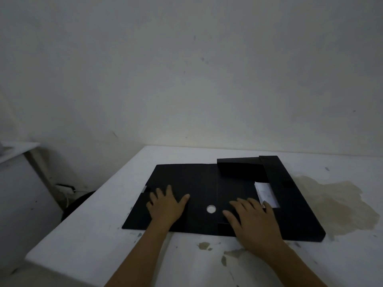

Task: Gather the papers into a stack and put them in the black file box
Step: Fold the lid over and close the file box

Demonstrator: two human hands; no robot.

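A flat black cardboard file box [207, 183] is pressed open on a stained white table [83, 235] by the left hand [165, 206] and right hand [251, 220], both spread flat. White papers [266, 193] are glimpsed inside at right; they could be creased if flaps are closed carelessly.

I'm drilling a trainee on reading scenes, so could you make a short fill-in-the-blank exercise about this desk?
1. Both hands lie flat on the ____ file box.
2. The left hand rests on the opened cover, the right hand nearer the ____ papers.
3. The round hole lies ____ the two hands.
4. The table top is ____.

Missing words: black; white; between; white
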